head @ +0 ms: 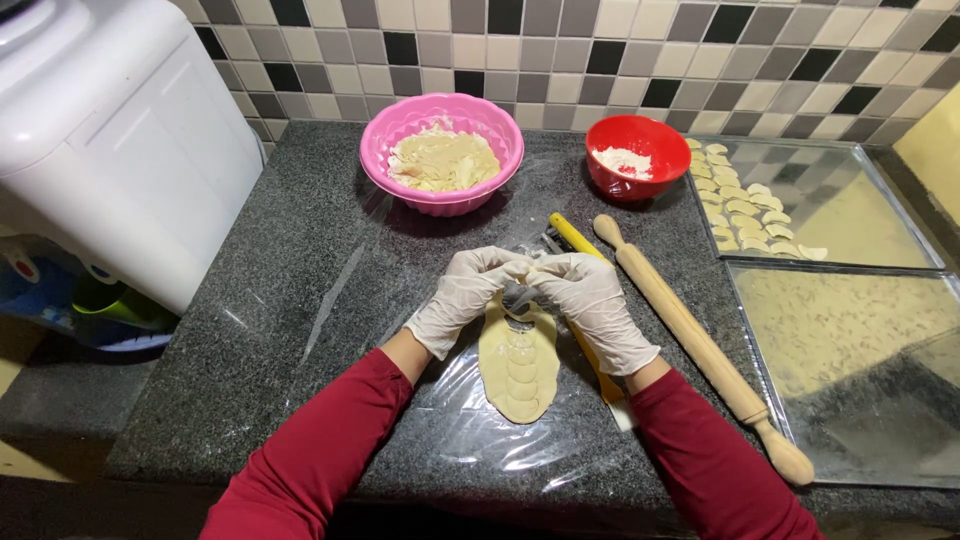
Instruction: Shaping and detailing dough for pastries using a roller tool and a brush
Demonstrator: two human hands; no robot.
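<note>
While both gloved hands meet over the dough [518, 368], left hand [468, 295] & right hand [596, 308] pinch a small metal cutter [519, 299] w/ curled fingers; dough lies on plastic film [470, 420], just left of rolling pin [697, 345]; pink bowl [441, 150] behind it.

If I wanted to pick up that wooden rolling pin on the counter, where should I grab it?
Probably best around the thick middle barrel of the rolling pin, coming down from above. It lies flat and diagonal on the granite counter, its near handle by the metal tray, its far knob by the red bowl. The barrel is bare there, and a central grip should keep it level; the end knobs look narrow.
</note>
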